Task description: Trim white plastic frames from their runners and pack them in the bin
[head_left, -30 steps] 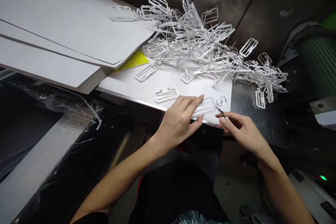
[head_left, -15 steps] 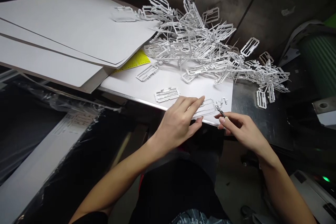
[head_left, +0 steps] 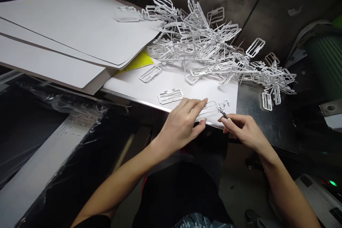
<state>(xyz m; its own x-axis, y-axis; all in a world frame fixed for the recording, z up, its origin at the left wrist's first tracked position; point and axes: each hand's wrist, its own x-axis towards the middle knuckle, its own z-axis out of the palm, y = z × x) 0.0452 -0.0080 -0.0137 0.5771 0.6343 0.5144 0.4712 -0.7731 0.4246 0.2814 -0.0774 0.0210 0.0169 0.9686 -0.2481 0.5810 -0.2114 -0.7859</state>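
Note:
My left hand holds a thin white plastic frame down on the white sheet near the table's front edge. Its fingers lie over the frame's left end, with the thumb at the near side. In my right hand is a small pair of nippers, gripped between thumb and fingers. The tips of the nippers are at the frame's right end; whether the jaws are closed is too small to tell. Just beyond them lies a curly white plastic offcut.
A tangled heap of white plastic frames covers the back of the table. Two loose frames, one by the left hand and another farther back, lie on the sheet. Large white boards overlap a yellow perforated piece at left.
The nippers have shifted slightly left along the frame's right end, and the curly offcut has moved a little left. My left hand stays in place on the frame.

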